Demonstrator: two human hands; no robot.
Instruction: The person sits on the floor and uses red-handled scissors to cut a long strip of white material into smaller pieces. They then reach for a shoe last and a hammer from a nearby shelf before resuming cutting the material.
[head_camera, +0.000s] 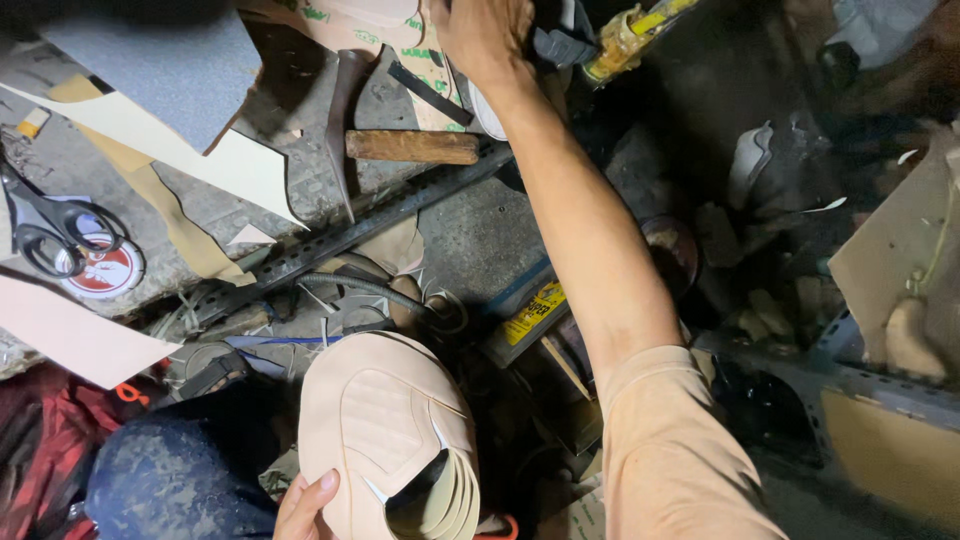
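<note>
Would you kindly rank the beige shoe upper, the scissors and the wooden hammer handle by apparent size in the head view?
1. Beige shoe upper, though it is nearest the camera.
2. Scissors and wooden hammer handle look about alike, so I won't rank them.

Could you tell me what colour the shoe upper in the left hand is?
Pale peach-beige shoe upper, clearest in the head view.

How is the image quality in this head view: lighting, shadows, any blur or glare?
Head view: light is uneven, bright on the workbench at left, deep shadow across the right side and bottom; the right hand at the top edge is slightly motion-blurred; the beige shoe upper by the left hand is sharp; no strong glare.
</note>
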